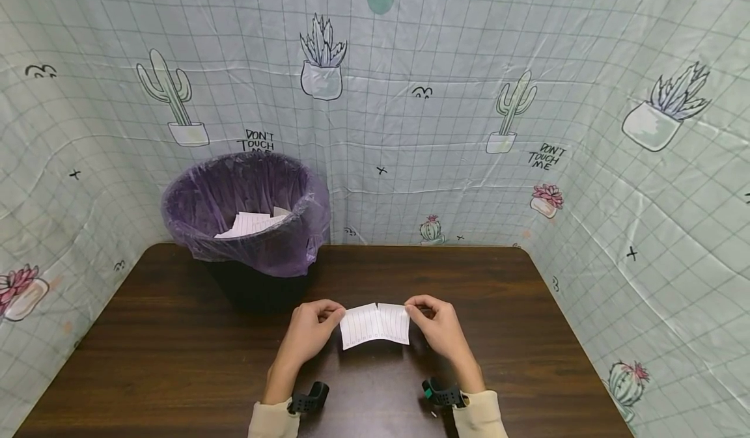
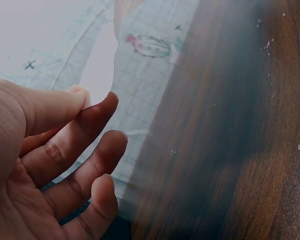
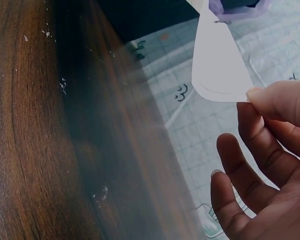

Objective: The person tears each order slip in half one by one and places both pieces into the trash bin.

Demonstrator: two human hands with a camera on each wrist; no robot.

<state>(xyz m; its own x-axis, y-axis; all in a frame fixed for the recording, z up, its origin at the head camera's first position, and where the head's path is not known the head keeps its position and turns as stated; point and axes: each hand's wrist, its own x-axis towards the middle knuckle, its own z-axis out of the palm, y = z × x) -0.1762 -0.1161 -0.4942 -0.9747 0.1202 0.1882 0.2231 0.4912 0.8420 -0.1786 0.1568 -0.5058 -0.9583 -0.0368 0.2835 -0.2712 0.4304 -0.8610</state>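
A small lined white paper is held above the dark wooden table, with a short tear at the middle of its top edge. My left hand pinches its left top corner and my right hand pinches its right top corner. In the left wrist view the left hand's fingers pinch the pale paper between thumb and forefinger. In the right wrist view the paper hangs from the right hand's fingertips, the other fingers loosely spread.
A black bin with a purple liner stands at the table's back left, with lined paper pieces inside. A cactus-print cloth walls in the table on three sides. Bare wood lies left and right of the hands.
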